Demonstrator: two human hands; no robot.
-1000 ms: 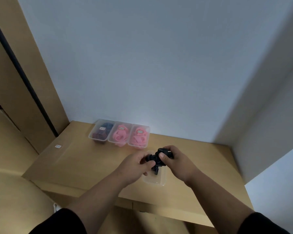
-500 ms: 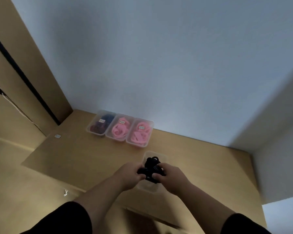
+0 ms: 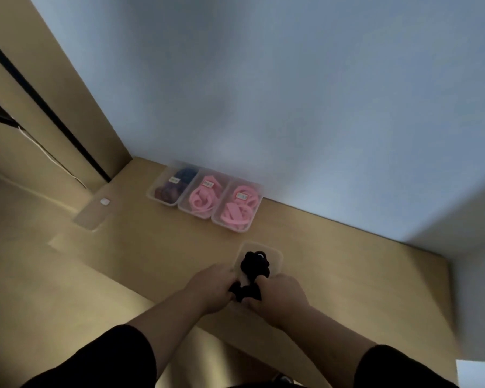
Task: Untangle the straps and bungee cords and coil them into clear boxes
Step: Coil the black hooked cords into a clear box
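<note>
A bundle of black strap sits partly inside a clear box near the front of the wooden table. My left hand and my right hand both grip the strap's near end at the box's front edge. Against the wall stand three clear boxes in a row: one with dark blue and purple cords, one with coiled pink straps, and another with pink straps. Each carries a small label.
A white wall runs behind the table and turns a corner at the right. A tall wooden panel with a black strip stands at the left. A small white tag lies on the table's left corner.
My hands have lowered the black strap bundle toward me and into the clear box. The view has tilted down and the scene has shifted.
</note>
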